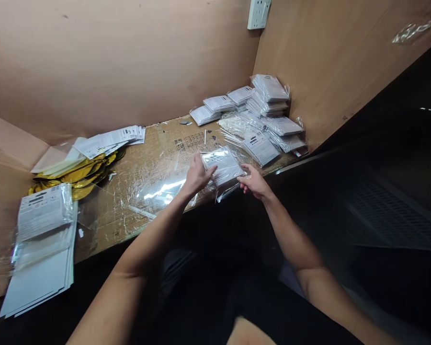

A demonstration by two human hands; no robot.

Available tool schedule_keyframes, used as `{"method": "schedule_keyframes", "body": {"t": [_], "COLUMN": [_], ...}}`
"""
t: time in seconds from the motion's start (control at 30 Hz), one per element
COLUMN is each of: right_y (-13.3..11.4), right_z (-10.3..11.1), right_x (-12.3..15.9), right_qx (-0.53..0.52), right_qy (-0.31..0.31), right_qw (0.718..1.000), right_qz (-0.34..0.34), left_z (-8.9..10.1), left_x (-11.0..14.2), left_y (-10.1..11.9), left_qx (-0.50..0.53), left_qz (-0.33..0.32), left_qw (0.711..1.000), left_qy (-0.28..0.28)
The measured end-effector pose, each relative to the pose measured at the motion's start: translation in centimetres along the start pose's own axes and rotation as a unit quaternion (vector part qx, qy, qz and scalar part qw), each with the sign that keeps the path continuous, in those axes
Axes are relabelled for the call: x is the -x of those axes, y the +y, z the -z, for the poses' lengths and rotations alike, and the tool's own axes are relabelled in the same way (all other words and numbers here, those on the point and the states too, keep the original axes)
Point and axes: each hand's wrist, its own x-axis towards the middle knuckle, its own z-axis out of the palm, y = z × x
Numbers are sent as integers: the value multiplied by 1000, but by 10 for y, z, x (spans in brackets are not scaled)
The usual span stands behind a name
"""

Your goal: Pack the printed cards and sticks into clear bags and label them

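Note:
A flat white packet in clear plastic wrap (225,167) is between my two hands, close to the front edge of the bench. My left hand (198,173) grips its left side, thumb on top of the wrap. At the packet's right corner, my right hand (253,182) pinches the film between thumb and fingers. Loose clear plastic hangs below the packet's front edge. Just right of it lies another wrapped packet with a printed label (260,147), beside a heap of thin white strips (233,127).
Wrapped packets (269,88) are piled in the right corner against the wooden wall. At left lie gold foil pieces (89,175), printed cards (111,139) and white sheets (39,278) overhanging the edge. A power socket (259,14) is on the back wall.

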Motion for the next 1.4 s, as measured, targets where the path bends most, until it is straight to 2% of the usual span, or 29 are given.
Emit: {"method": "schedule_keyframes", "body": {"t": [0.07,0.1,0.17,0.2,0.3,0.33,0.37,0.43,0.5,0.57,0.63,0.7,0.73,0.8,0.9,1.0,1.07,1.17,1.27,1.4], "right_y": [12,19,34,43,66,72,77,83,86,86,80,68,59,40,15,8,8,7,3,4], "right_z": [2,3,5,4,-8,-16,-25,-45,-60,-63,-56,-45,-41,-38,-46,-51,-46,-34,-31,-41], "right_x": [-1,1,9,16,39,45,50,57,62,70,77,78,74,56,20,6,12,24,17,-6], "right_qx": [9,10,11,7,-49,-79,-108,-144,-133,-62,57,186,245,346,473,541,551,534,524,538], "right_qy": [25,41,86,119,231,241,230,154,84,84,141,188,188,132,4,-66,-96,-140,-119,-106], "right_qw": [1000,999,995,991,971,967,967,975,983,992,988,956,932,885,824,780,767,764,770,763], "right_qz": [-2,10,46,59,50,26,-5,-67,-94,-74,1,126,191,283,313,307,315,333,345,342], "left_z": [-3,-6,-14,-18,-28,-30,-32,-34,-35,-35,-35,-34,-33,-31,-29,-29,-31,-33,-33,-32], "left_x": [-17,-25,-37,-40,-38,-34,-29,-19,-11,-10,-16,-29,-37,-53,-72,-79,-79,-76,-75,-74], "left_y": [-4,-7,-12,-14,-14,-13,-10,-6,-3,-3,-5,-8,-9,-12,-14,-16,-19,-22,-21,-17], "left_qx": [-130,-156,-203,-224,-271,-284,-298,-324,-337,-341,-343,-346,-348,-357,-373,-386,-388,-383,-381,-387], "left_qz": [-86,-106,-108,-98,-68,-63,-62,-71,-86,-95,-100,-114,-123,-136,-151,-165,-173,-179,-180,-180], "left_qw": [985,974,948,938,925,923,920,916,913,911,907,903,900,895,885,877,877,880,881,878], "left_qy": [-72,-125,-220,-247,-258,-253,-246,-228,-215,-214,-222,-229,-231,-231,-233,-233,-226,-216,-215,-217]}}
